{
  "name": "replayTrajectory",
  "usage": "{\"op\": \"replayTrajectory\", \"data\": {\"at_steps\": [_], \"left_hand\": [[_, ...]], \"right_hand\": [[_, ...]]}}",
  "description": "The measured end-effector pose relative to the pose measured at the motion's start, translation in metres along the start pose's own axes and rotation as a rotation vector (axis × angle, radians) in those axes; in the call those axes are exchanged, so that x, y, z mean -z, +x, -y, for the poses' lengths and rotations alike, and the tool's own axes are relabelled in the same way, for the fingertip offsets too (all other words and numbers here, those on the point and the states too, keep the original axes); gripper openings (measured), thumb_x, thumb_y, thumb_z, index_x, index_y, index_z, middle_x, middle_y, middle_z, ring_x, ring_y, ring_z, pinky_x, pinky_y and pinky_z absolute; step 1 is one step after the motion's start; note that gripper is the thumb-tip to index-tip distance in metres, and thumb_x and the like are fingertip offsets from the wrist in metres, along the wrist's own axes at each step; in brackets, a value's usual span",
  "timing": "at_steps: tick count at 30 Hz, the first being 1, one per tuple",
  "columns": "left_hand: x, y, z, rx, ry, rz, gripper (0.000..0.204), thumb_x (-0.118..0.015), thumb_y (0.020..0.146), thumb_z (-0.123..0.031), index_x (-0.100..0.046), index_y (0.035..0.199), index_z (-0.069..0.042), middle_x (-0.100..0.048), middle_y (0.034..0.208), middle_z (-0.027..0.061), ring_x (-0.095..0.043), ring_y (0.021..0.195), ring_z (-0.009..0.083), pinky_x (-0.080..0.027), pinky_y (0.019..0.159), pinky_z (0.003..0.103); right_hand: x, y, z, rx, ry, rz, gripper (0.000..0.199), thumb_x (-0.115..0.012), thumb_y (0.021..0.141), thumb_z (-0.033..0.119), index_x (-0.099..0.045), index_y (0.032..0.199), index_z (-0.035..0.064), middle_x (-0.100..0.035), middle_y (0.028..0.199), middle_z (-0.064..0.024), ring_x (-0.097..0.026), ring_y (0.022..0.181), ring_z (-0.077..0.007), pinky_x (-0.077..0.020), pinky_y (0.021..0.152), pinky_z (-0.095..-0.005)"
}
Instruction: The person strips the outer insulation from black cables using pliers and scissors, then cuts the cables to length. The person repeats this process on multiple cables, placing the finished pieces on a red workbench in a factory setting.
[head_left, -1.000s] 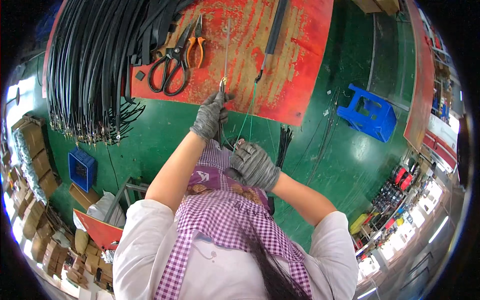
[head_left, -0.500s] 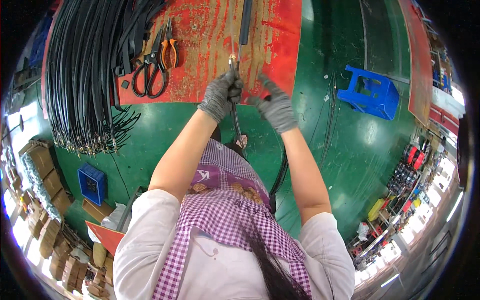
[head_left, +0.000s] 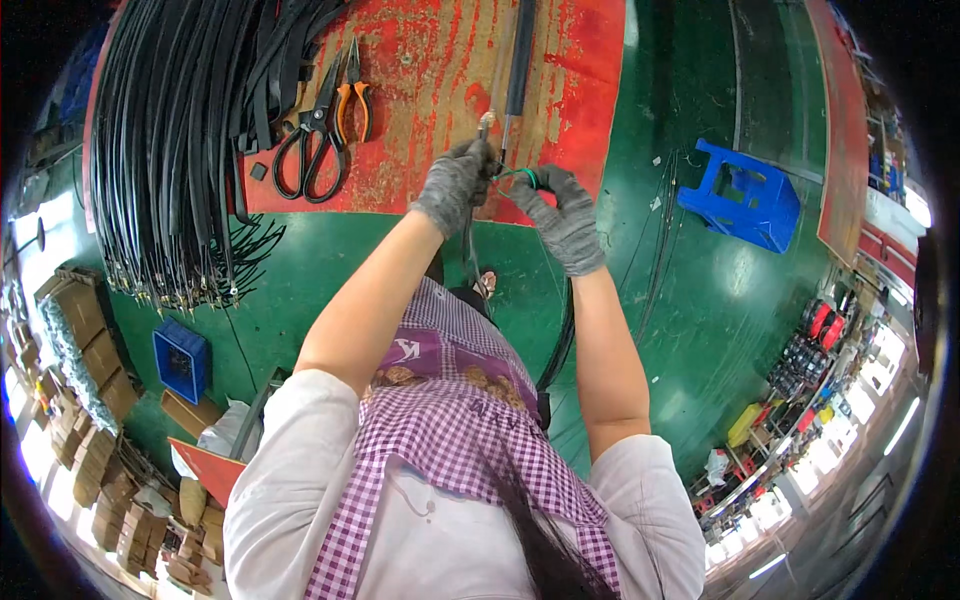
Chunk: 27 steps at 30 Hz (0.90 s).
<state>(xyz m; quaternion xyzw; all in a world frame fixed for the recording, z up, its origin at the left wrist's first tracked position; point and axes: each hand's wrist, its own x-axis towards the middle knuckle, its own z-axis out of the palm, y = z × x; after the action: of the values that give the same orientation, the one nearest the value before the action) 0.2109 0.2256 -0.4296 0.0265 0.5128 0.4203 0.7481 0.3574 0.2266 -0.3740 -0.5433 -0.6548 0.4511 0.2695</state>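
Left gray-gloved grip [head_left: 457,186] is holding, fingers folded closed, slim black metal-tipped cord [head_left: 484,131] | right gray-gloved grip [head_left: 564,218] is pinching thin green string [head_left: 530,175] | both are showing at worn red table [head_left: 425,110]'s near edge

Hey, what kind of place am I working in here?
Likely a factory workshop: many long black cable-like strips hang off a worn red tabletop, with orange-handled metal pliers lying nearby.

Grey gloves [head_left: 573,238], short white sleeves [head_left: 298,455] and a purple-checked apron [head_left: 445,425] are worn.
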Motion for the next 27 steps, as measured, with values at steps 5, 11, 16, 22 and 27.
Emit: {"op": "replayTrajectory", "data": {"at_steps": [5,11,16,22,27], "left_hand": [[-0.023,0.018,0.006,0.059,0.179,0.02,0.016,-0.046,0.083,-0.026,-0.05,0.087,-0.01,-0.043,0.055,-0.0032,-0.038,0.042,0.008,-0.03,0.036,0.021],[-0.011,0.005,-0.011,0.127,0.166,-0.019,0.017,-0.043,0.084,-0.026,-0.049,0.085,-0.01,-0.038,0.052,-0.0033,-0.034,0.04,0.0079,-0.027,0.036,0.022],[0.045,-0.043,-0.018,0.205,0.142,0.002,0.021,-0.043,0.084,-0.028,-0.048,0.081,-0.008,-0.037,0.055,-0.0034,-0.031,0.041,0.0065,-0.026,0.036,0.021],[0.116,-0.123,-0.009,0.344,0.148,0.085,0.02,-0.042,0.085,-0.027,-0.047,0.08,-0.009,-0.036,0.056,-0.0038,-0.03,0.043,0.005,-0.024,0.037,0.019],[0.125,-0.134,0.0,0.408,0.102,0.098,0.02,-0.042,0.085,-0.027,-0.045,0.078,-0.009,-0.034,0.055,-0.0039,-0.027,0.042,0.0048,-0.022,0.037,0.019]], "right_hand": [[-0.011,0.019,-0.001,0.029,0.077,-0.09,0.012,-0.06,0.071,0.013,-0.058,0.077,0.0033,-0.055,0.071,-0.0069,-0.052,0.065,-0.0163,-0.0405,0.059,-0.027],[-0.013,0.024,-0.012,-0.195,0.664,0.028,0.016,-0.054,0.077,0.013,-0.057,0.089,0.0028,-0.056,0.07,-0.0042,-0.052,0.062,-0.0119,-0.0411,0.054,-0.0226],[-0.01,0.029,-0.006,-0.436,1.314,0.262,0.023,-0.055,0.076,0.013,-0.056,0.097,0.0025,-0.059,0.075,-0.006,-0.054,0.065,-0.0098,-0.044,0.051,-0.0207],[-0.027,0.058,-0.022,-0.333,0.485,0.105,0.029,-0.063,0.07,0.01,-0.055,0.097,0.0016,-0.06,0.08,-0.0068,-0.055,0.061,-0.0092,-0.0454,0.051,-0.0204],[-0.044,0.072,-0.031,-0.147,0.353,0.246,0.032,-0.067,0.066,0.013,-0.055,0.094,0.0017,-0.06,0.082,-0.0065,-0.055,0.07,-0.0098,-0.0465,0.058,-0.0237]]}}
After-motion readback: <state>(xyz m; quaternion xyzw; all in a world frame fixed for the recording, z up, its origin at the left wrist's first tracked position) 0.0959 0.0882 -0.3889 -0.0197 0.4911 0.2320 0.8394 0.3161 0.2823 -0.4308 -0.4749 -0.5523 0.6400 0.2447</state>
